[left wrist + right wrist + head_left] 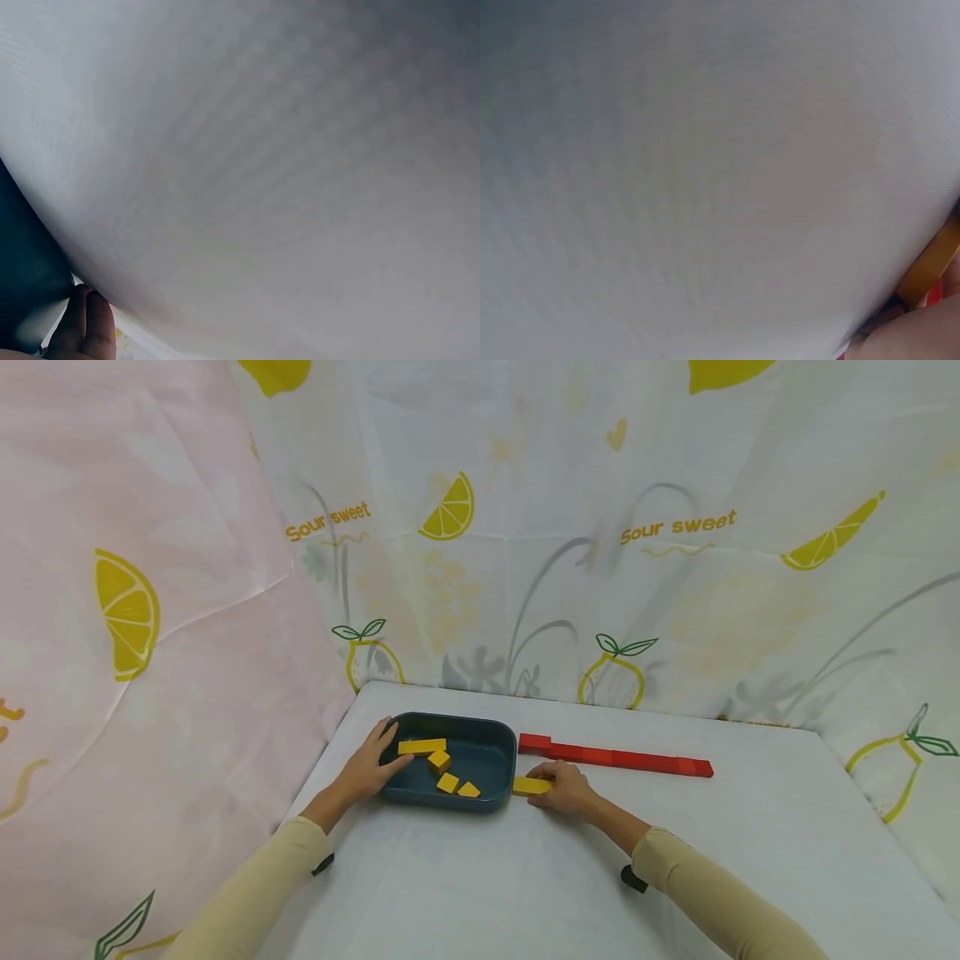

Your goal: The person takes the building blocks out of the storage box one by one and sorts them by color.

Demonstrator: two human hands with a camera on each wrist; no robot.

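While pinching yellow block in right hand | likely light, stiff | grasp sides | gripping tray, leftward, with left hand

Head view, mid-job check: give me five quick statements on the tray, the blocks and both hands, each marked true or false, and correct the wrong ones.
1. The left hand touches the tray at its left end. True.
2. The right hand holds a yellow block. True.
3. That held block is inside the tray. False: it is outside, by the tray's right end.
4. The tray contains nothing. False: loose yellow blocks lie in it.
5. The red blocks lie in a row to the right of the tray. True.
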